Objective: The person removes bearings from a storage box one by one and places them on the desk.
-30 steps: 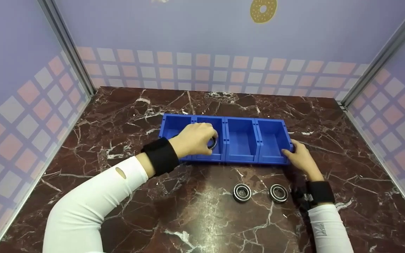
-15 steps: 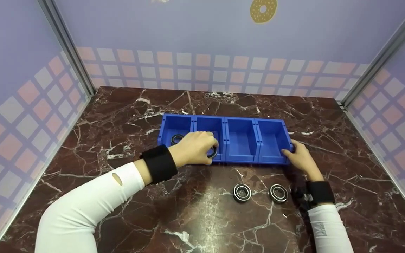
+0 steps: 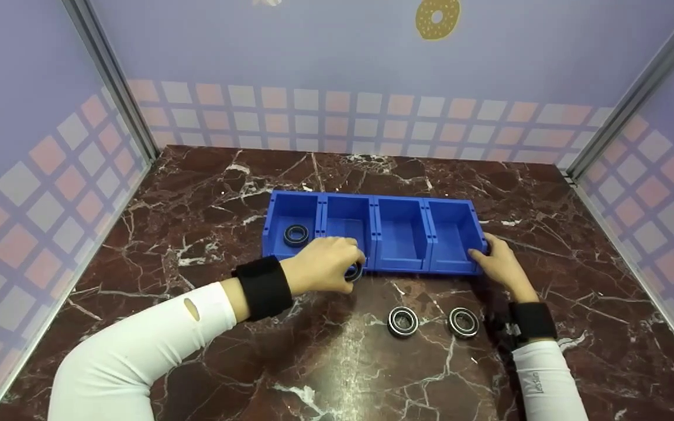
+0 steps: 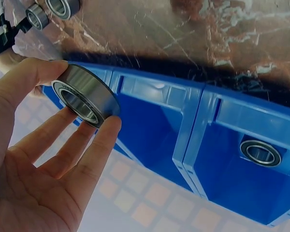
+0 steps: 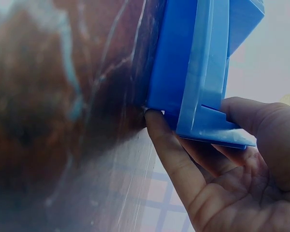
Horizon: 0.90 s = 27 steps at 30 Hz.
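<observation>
My left hand (image 3: pixel 325 263) pinches a ball bearing (image 4: pixel 89 96) between thumb and fingertips, over the front edge of the second compartment from the left. Four joined blue bins (image 3: pixel 401 234) stand in a row on the table. Another bearing (image 3: pixel 296 235) lies flat in the leftmost bin, seen also in the left wrist view. At the row's right end my right hand (image 3: pixel 499 263) grips the side wall of the last bin, thumb inside its rim and fingers outside. Two bearings, one (image 3: pixel 402 321) left of the other (image 3: pixel 463 322), lie on the table in front of the bins.
The dark red marbled table (image 3: pixel 243 362) reaches back to a lilac wall (image 3: pixel 337 52) with a tile pattern. Side walls with grey metal corner posts (image 3: pixel 112 82) close it in at left and right.
The left hand has drawn back toward the front with the bearing, from inside the second bin to its front edge. The bearing in the leftmost bin has come into view. The right hand stays put.
</observation>
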Tool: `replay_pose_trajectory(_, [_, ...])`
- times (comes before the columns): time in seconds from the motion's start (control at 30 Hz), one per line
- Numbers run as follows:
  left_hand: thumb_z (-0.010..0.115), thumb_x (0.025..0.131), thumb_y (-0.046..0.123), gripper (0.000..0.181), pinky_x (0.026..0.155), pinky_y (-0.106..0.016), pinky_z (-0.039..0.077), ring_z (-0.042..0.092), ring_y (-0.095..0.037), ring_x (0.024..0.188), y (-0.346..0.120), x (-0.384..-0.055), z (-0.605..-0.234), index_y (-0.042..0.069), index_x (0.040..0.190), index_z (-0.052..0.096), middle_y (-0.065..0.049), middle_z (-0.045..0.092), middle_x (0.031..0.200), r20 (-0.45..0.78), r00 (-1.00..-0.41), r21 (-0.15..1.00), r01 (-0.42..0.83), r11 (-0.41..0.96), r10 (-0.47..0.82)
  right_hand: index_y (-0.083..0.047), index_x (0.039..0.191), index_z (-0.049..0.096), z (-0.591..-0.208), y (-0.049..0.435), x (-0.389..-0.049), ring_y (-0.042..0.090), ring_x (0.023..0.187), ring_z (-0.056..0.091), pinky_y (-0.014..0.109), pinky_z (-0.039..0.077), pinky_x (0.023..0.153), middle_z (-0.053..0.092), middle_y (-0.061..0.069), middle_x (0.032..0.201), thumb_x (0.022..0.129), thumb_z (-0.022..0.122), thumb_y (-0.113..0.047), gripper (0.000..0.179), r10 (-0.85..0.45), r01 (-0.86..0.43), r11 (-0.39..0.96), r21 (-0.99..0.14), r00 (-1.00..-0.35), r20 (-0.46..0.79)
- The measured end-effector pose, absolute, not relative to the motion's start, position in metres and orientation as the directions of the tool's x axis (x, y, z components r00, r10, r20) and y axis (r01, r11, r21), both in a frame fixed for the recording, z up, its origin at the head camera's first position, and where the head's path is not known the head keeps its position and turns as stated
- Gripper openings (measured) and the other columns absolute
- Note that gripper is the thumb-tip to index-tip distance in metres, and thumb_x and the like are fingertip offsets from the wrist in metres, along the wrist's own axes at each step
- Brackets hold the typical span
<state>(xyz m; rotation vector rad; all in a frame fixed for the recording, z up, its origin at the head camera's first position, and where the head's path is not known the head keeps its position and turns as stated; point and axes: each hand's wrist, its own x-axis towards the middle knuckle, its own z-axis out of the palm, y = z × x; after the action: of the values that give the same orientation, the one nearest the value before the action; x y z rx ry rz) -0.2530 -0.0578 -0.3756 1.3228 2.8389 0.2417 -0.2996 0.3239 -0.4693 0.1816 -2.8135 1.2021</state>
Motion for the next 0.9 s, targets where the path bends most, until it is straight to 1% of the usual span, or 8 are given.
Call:
replay_pose_trajectory(0.13, [0.086, 0.074, 0.015, 0.033, 0.077, -0.045, 0.061, 0.069, -0.029, 0.089, -0.057, -0.248, -0.378, 0.006, 0.105, 0.078, -0.009, 0.069, 0.096, 0.054, -0.642, 0.141, 0.763, 0.631, 0.765, 0.021, 0.133, 0.053, -0.469, 0.323, -0.300, 0.039, 0.105, 0.063, 0.049, 0.050, 0.096, 0.065, 0.037, 0.118, 0.097, 0.061, 0.002, 0.041, -0.078, -0.141, 0.682, -0.718, -0.990, 0.120])
replay_pose_trajectory(0.27, [0.086, 0.073, 0.016, 0.033, 0.075, -0.045, 0.060, 0.068, -0.028, 0.087, -0.056, -0.244, -0.383, 0.008, 0.104, 0.078, -0.007, 0.068, 0.093, 0.050, -0.627, 0.132, 0.776, 0.617, 0.778, 0.021, 0.133, 0.052, -0.469, 0.323, -0.300, 0.042, 0.106, 0.063, 0.052, 0.049, 0.098, 0.064, 0.038, 0.118, 0.097, 0.061, 0.002, 0.042, -0.079, -0.143, 0.683, -0.717, -0.989, 0.122])
replay_pose_trajectory(0.43, [0.086, 0.073, 0.016, 0.036, 0.076, -0.044, 0.061, 0.069, -0.028, 0.088, -0.055, -0.239, -0.391, 0.009, 0.108, 0.079, -0.006, 0.068, 0.094, 0.040, -0.619, 0.137, 0.781, 0.609, 0.784, 0.021, 0.133, 0.052, -0.469, 0.323, -0.300, 0.043, 0.107, 0.063, 0.054, 0.049, 0.098, 0.064, 0.039, 0.118, 0.097, 0.061, 0.002, 0.042, -0.075, -0.138, 0.683, -0.717, -0.990, 0.119])
replay_pose_trajectory(0.77, [0.087, 0.073, 0.018, 0.030, 0.072, -0.042, 0.061, 0.068, -0.025, 0.084, -0.054, -0.233, -0.402, 0.010, 0.100, 0.077, -0.004, 0.064, 0.089, 0.024, -0.609, 0.129, 0.788, 0.602, 0.793, 0.022, 0.134, 0.051, -0.469, 0.322, -0.299, 0.043, 0.109, 0.062, 0.054, 0.048, 0.100, 0.063, 0.039, 0.120, 0.097, 0.061, 0.002, 0.043, -0.078, -0.131, 0.678, -0.723, -0.991, 0.107])
replay_pose_trajectory(0.9, [0.087, 0.073, 0.018, 0.030, 0.071, -0.042, 0.061, 0.068, -0.025, 0.084, -0.054, -0.230, -0.407, 0.010, 0.100, 0.077, -0.004, 0.065, 0.091, 0.021, -0.604, 0.128, 0.792, 0.597, 0.797, 0.021, 0.132, 0.053, -0.468, 0.323, -0.299, 0.042, 0.106, 0.063, 0.053, 0.049, 0.097, 0.064, 0.038, 0.118, 0.097, 0.062, 0.002, 0.041, -0.083, -0.142, 0.692, -0.708, -0.990, 0.116])
